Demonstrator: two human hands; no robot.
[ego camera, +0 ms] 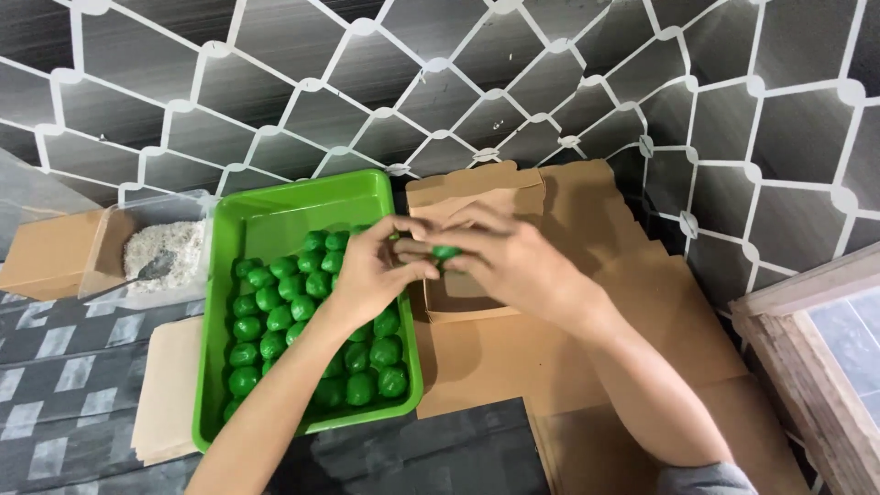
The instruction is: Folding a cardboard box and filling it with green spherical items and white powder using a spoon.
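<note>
A bright green rectangular tray sits in front of me, holding several round green balls packed in rows. My left hand hovers over the tray's right side, fingers pinched toward my right hand. My right hand is above an open brown cardboard box, and both hands meet on one small green ball held between the fingertips. The box's inside is mostly hidden by my hands.
A clear container of white grainy powder with a spoon stands left of the tray, next to a closed brown box. Flat cardboard sheets lie to the right. A wooden frame is at the far right.
</note>
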